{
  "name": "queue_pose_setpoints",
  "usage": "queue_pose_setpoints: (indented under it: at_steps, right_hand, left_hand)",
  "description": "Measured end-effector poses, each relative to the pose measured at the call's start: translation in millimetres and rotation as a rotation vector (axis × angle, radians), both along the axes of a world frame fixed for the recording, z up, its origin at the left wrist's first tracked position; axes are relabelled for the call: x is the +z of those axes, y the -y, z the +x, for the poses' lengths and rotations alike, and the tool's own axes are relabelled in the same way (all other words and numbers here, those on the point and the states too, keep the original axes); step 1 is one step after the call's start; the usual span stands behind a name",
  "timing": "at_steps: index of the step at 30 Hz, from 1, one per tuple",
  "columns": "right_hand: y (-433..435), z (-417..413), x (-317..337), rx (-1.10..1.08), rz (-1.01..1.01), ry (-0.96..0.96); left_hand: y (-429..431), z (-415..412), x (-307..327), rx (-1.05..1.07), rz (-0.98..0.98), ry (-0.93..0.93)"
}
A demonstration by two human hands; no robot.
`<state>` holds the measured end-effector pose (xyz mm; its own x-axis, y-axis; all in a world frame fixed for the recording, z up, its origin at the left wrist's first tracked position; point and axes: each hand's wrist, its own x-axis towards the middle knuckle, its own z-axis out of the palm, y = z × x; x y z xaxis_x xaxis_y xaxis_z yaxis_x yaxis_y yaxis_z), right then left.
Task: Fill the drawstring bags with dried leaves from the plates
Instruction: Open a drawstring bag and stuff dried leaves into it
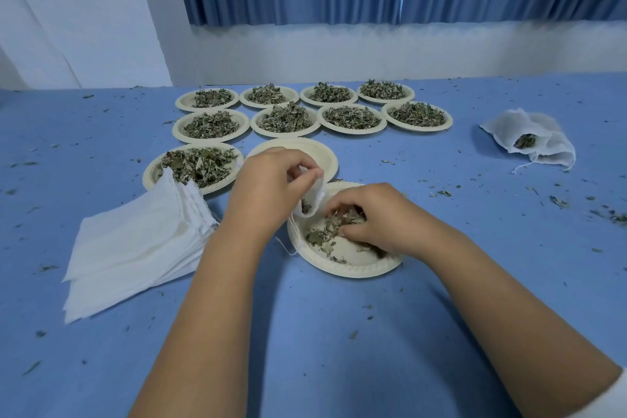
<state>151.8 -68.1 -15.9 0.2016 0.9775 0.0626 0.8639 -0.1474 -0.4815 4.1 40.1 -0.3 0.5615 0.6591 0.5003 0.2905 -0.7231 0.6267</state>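
My left hand (pixel 271 185) pinches the rim of a small white drawstring bag (pixel 314 202), holding its mouth over the near cream plate (pixel 342 270). A few leaves show inside the bag. My right hand (pixel 369 217) lies in that plate with its fingers curled around a clump of dried leaves (pixel 325 234). The bag's string (pixel 288 248) trails onto the cloth. Much of the plate's bare bottom shows.
A stack of flat white bags (pixel 135 248) lies at the left. An emptied plate (pixel 315 153) sits behind my hands, and several leaf-filled plates (pixel 285 119) stand in rows beyond. Filled bags (pixel 536 142) lie at the far right. Leaf crumbs dot the blue tablecloth (pixel 339 332).
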Motion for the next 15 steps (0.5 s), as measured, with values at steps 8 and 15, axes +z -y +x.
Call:
queue_pose_setpoints:
  at_steps: [8, 15]
  right_hand:
    - [7.4, 14.5, 9.6, -0.033, -0.095, 0.005]
    - [3.4, 8.3, 5.0, -0.060, -0.090, 0.054]
  left_hand:
    - [1.1, -2.6, 0.4, -0.044, -0.035, -0.037]
    - [2.5, -3.8, 2.7, -0.029, -0.010, -0.163]
